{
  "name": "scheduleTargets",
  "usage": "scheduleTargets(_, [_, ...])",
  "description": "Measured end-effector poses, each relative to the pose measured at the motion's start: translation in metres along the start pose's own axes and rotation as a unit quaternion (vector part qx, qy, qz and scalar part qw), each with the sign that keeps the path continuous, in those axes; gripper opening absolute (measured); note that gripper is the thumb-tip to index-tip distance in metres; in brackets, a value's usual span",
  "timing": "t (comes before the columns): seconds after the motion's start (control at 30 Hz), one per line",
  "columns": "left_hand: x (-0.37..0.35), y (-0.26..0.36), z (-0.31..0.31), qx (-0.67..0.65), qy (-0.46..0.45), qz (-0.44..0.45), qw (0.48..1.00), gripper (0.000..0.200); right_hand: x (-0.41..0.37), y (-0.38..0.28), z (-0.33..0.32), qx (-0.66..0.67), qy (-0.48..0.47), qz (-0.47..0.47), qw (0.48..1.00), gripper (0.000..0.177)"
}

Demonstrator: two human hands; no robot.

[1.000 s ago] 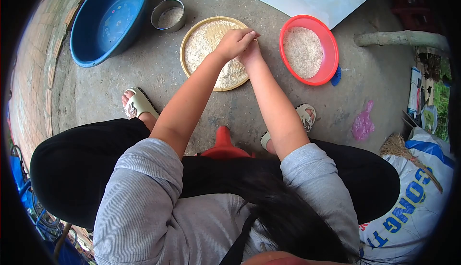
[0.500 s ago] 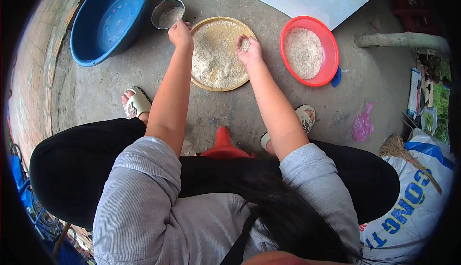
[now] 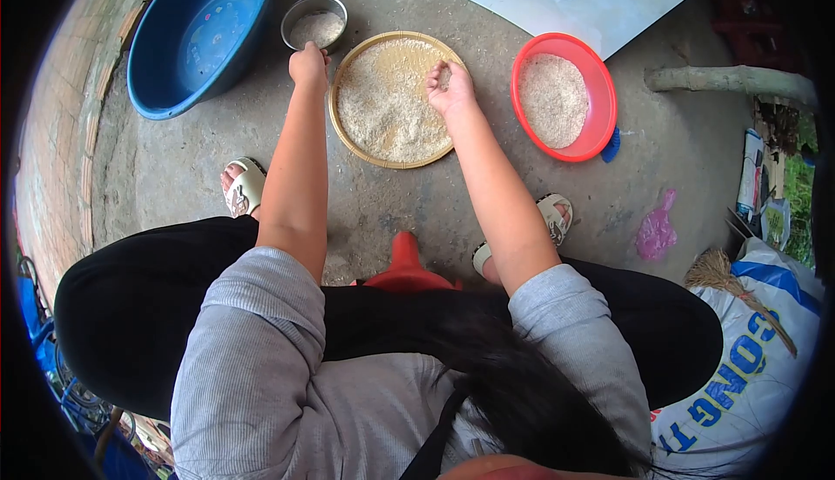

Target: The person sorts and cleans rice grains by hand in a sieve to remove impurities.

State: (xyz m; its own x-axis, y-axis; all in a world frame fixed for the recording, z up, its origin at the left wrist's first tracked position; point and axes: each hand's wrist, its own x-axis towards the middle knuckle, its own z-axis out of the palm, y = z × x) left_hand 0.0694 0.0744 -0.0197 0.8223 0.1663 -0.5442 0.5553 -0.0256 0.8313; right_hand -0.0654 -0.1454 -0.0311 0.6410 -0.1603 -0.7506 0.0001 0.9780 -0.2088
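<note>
At the upper left, my left hand [image 3: 309, 66] is a closed fist at the near rim of a round metal bowl [image 3: 341, 32] holding pale grains, and appears to grip it. The fingertips are partly hidden. My right hand [image 3: 452, 90] is palm up, its fingers curled around a small heap of rice grains [image 3: 444, 78]. It hovers over the right side of a round woven winnowing tray [image 3: 393, 165]. Whitish rice [image 3: 383, 106] is spread across that tray, thicker towards the near side.
A large blue basin [image 3: 161, 71] is at the far left. A red plastic basin [image 3: 602, 123] with pale grain stands right of the tray. Elsewhere are a pink plastic bag [image 3: 657, 232], a printed white sack [image 3: 731, 376], a straw brush [image 3: 715, 270] and a red stool [image 3: 404, 263].
My left hand has shifted left, and the metal bowl has moved slightly right and turned. My right hand stays over the tray, its fingers slightly more curled around the grains.
</note>
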Motion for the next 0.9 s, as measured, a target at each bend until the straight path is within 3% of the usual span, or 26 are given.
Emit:
scheduleTargets(0.07, [-0.004, 0.003, 0.003, 0.052, 0.032, 0.044, 0.997, 0.031, -0.008, -0.010, 0.022, -0.011, -0.013, 0.026, 1.000, 0.025])
scheduleTargets(0.13, [-0.008, 0.009, 0.011, 0.233, 0.011, 0.156, 0.960, 0.035, -0.026, -0.021, 0.054, -0.072, -0.070, -0.033, 0.994, 0.035])
scheduleTargets(0.27, [-0.057, 0.047, 0.041, 0.311, -0.117, 0.173, 0.927, 0.038, -0.060, -0.046, 0.096, -0.132, -0.129, -0.124, 0.975, 0.040])
scheduleTargets(0.33, [-0.072, 0.052, 0.056, 0.340, -0.196, 0.180, 0.902, 0.039, -0.070, -0.053, 0.105, -0.259, -0.139, -0.236, 0.926, 0.040])
scheduleTargets(0.4, [-0.095, 0.056, 0.071, 0.348, -0.258, 0.181, 0.883, 0.036, -0.078, -0.055, 0.108, -0.306, -0.115, -0.273, 0.905, 0.039])
scheduleTargets(0.47, [-0.103, 0.048, 0.084, 0.368, -0.310, 0.200, 0.854, 0.036, -0.080, -0.064, 0.104, -0.492, -0.086, -0.275, 0.821, 0.040])
scheduleTargets(0.5, [-0.110, 0.046, 0.088, 0.383, -0.321, 0.201, 0.843, 0.036, -0.071, -0.071, 0.097, -0.601, -0.058, -0.268, 0.751, 0.041])
scheduleTargets(0.53, [-0.117, 0.044, 0.091, 0.398, -0.331, 0.202, 0.831, 0.036, -0.068, -0.076, 0.091, -0.602, -0.057, -0.268, 0.750, 0.041])
scheduleTargets(0.6, [-0.127, 0.041, 0.094, 0.406, -0.342, 0.203, 0.823, 0.035, -0.063, -0.081, 0.082, -0.788, -0.010, -0.261, 0.558, 0.042])
scheduleTargets(0.63, [-0.130, 0.039, 0.096, 0.409, -0.357, 0.196, 0.817, 0.035, -0.062, -0.081, 0.076, -0.803, 0.007, -0.251, 0.540, 0.042])
scheduleTargets(0.77, [-0.136, 0.032, 0.097, 0.427, -0.372, 0.167, 0.807, 0.033, -0.051, -0.083, 0.060, -0.831, 0.025, -0.199, 0.519, 0.040])
scheduleTargets(0.83, [-0.134, 0.027, 0.097, 0.432, -0.374, 0.159, 0.805, 0.033, -0.044, -0.085, 0.055, -0.801, -0.012, -0.100, 0.590, 0.030])
scheduleTargets(0.9, [-0.131, 0.024, 0.097, 0.426, -0.371, 0.155, 0.810, 0.033, -0.040, -0.087, 0.051, -0.801, -0.026, -0.097, 0.590, 0.025])
